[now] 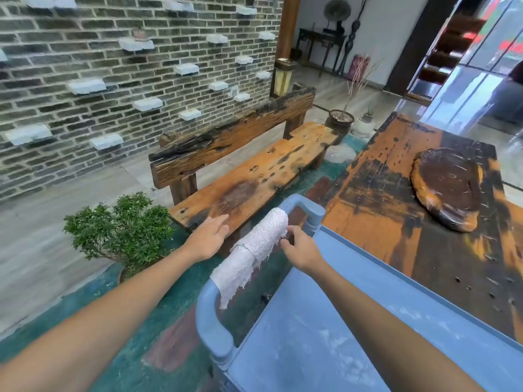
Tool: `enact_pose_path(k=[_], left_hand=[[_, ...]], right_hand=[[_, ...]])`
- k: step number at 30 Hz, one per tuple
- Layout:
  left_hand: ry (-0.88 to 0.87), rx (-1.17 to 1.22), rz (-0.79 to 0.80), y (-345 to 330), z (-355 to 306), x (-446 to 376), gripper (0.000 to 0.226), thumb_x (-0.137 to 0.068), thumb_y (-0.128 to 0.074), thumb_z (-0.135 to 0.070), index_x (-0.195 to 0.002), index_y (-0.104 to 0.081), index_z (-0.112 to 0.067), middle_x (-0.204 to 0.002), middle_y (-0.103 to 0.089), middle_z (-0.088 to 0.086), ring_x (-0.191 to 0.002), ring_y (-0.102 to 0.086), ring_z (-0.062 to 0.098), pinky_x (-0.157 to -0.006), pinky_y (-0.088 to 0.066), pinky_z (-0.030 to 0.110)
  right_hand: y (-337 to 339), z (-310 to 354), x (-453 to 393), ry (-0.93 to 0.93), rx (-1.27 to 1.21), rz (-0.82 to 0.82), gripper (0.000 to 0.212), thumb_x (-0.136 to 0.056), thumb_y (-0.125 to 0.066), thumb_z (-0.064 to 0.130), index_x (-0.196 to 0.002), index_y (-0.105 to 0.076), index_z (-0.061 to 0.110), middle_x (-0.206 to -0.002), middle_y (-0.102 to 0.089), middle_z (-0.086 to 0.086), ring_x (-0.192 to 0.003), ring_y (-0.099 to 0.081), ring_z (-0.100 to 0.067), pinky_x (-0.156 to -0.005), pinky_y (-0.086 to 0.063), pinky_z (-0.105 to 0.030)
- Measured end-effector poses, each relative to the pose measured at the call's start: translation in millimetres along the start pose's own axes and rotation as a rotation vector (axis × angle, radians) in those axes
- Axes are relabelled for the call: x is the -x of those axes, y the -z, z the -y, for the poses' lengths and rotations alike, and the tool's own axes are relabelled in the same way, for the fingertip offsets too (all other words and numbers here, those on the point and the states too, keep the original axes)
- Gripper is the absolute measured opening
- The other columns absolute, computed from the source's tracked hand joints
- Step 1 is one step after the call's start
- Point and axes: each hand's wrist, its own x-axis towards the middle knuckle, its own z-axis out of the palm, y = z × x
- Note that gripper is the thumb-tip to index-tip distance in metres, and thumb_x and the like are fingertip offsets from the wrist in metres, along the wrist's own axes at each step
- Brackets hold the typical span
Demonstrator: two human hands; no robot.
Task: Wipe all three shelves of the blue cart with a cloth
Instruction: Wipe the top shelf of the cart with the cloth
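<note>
My right hand point(301, 251) pinches the cloth point(252, 250) draped over the handle point(307, 207); soft, light, best gathered mid-fold; left hand point(208, 240) open beside it

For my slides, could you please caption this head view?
Right hand pinches the white cloth draped over the blue cart handle; left hand hovers open beside it.
</note>
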Motion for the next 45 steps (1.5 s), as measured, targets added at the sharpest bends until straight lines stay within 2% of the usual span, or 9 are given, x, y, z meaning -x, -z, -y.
enact_pose_path(k=[3,6,11,14,16,22,28,39,45], left_hand=[[0.072,0.152,0.046,-8.5,5.0,-25.0,0.039,-0.106,-0.037,-0.024,-0.128,-0.064,-0.007,-0.134,-0.062,0.01,-0.127,-0.054,0.027,-0.098,-0.037,0.027],[0.172,0.309,0.134,-26.0,6.9,-43.2,0.033,-0.103,-0.042,-0.017,-0.109,-0.072,-0.004,-0.112,-0.072,0.011,-0.111,-0.065,0.026,-0.102,-0.046,0.035],[0.318,0.523,0.328,-56.9,10.3,-64.0,0.049,-0.105,-0.035,-0.044,-0.135,-0.057,-0.013,-0.142,-0.055,0.003,-0.125,-0.054,0.022,-0.107,-0.037,0.035],[0.467,0.71,0.473,-67.8,20.4,-69.0,0.057,-0.095,-0.04,-0.06,-0.126,-0.062,-0.017,-0.134,-0.062,0.006,-0.116,-0.061,0.023,-0.107,-0.04,0.041],[0.484,0.784,0.459,-70.0,29.2,-73.5,0.06,-0.086,-0.054,-0.062,-0.125,-0.065,-0.017,-0.128,-0.065,0.008,-0.119,-0.061,0.03,-0.112,-0.037,0.05],[0.339,1.035,0.38,-50.0,27.8,-86.1,0.058,-0.069,-0.084,-0.034,-0.122,-0.071,-0.013,-0.12,-0.071,0.017,-0.109,-0.069,0.037,-0.103,-0.049,0.052],[0.137,0.945,0.064,-13.3,3.4,-90.2,0.017,-0.075,-0.084,-0.028,-0.089,-0.077,-0.035,-0.096,-0.079,0.001,-0.08,-0.077,0.02,-0.059,-0.06,0.028],[-0.316,0.583,0.004,32.1,-80.6,-48.5,0.022,-0.083,-0.074,-0.032,-0.086,-0.057,-0.018,-0.09,-0.072,-0.009,-0.085,-0.069,0.008,-0.077,-0.05,0.028],[-0.443,0.559,-0.04,36.3,-133.9,-8.6,0.042,-0.071,-0.082,-0.018,-0.101,-0.059,-0.036,-0.101,-0.068,-0.002,-0.078,-0.068,0.002,-0.065,-0.054,0.019]], right_hand=[[-3.8,1.3,-20.1,-0.099,-0.155,0.028,0.054,-0.102,-0.048,0.043,-0.149,-0.042,0.018,-0.129,-0.063,0.0,-0.117,-0.058,-0.022,-0.096,-0.046,-0.038],[-7.5,3.1,-35.4,-0.191,-0.353,0.034,0.049,-0.099,-0.052,0.051,-0.137,-0.045,0.02,-0.132,-0.058,0.003,-0.109,-0.058,-0.014,-0.088,-0.044,-0.032],[-11.7,0.3,-41.8,-0.249,-0.62,-0.009,0.052,-0.093,-0.067,0.051,-0.128,-0.044,0.02,-0.114,-0.059,0.004,-0.097,-0.058,0.0,-0.072,-0.044,-0.02],[-2.6,-5.8,-42.9,-0.29,-0.647,-0.01,0.054,-0.084,-0.078,0.052,-0.12,-0.055,0.019,-0.102,-0.066,-0.001,-0.096,-0.069,-0.014,-0.074,-0.055,-0.028],[4.5,-10.9,-43.5,-0.276,-0.668,0.031,0.033,-0.084,-0.081,0.044,-0.098,-0.067,0.017,-0.087,-0.07,-0.001,-0.081,-0.071,-0.017,-0.064,-0.057,-0.025],[20.6,-13.4,-34.5,-0.122,-0.644,0.053,0.026,-0.094,-0.072,0.035,-0.093,-0.059,0.012,-0.09,-0.055,-0.005,-0.08,-0.052,-0.017,-0.074,-0.045,-0.034],[35.0,-18.7,-16.3,-0.033,-0.558,-0.005,0.024,-0.096,-0.07,0.034,-0.094,-0.055,0.015,-0.076,-0.062,0.017,-0.068,-0.059,-0.005,-0.061,-0.051,-0.026],[95.2,-16.7,53.6,0.105,-0.415,-0.321,0.021,-0.092,-0.073,0.043,-0.091,-0.061,0.025,-0.096,-0.072,-0.002,-0.093,-0.069,-0.024,-0.083,-0.055,-0.049],[135.8,-30.0,116.6,0.152,-0.344,-0.454,0.017,-0.089,-0.073,0.046,-0.086,-0.06,0.035,-0.087,-0.072,0.015,-0.08,-0.067,-0.001,-0.07,-0.052,-0.031]])
